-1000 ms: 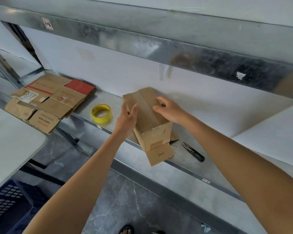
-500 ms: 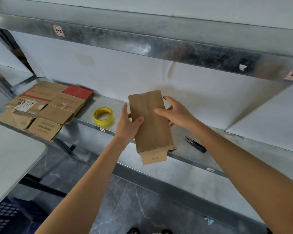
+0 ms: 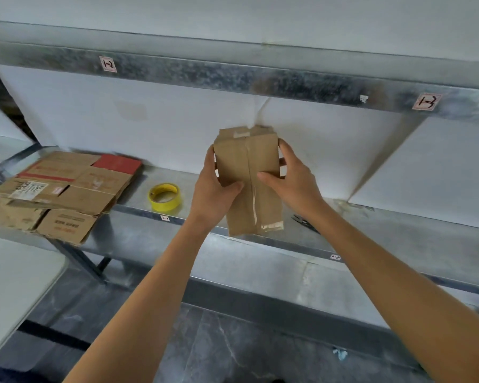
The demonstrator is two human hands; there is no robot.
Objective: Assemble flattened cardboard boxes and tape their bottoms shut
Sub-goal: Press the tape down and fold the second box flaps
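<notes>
Small cardboard box (image 3: 246, 172) held above metal shelf (image 3: 385, 225), left hand (image 3: 213, 189) and right hand (image 3: 293, 178) gripping its sides, fingers curled behind, thumbs on the seamed face, yellow tape roll (image 3: 165, 197) and flattened cardboard stack (image 3: 67, 189) on shelf leftward, dark tool (image 3: 304, 222), possibly snips, partly behind right forearm.

The snips (image 3: 306, 223) lie mostly hidden behind the right forearm (image 3: 371, 258); the left edge cuts off the flat cardboard (image 3: 67, 194).
</notes>
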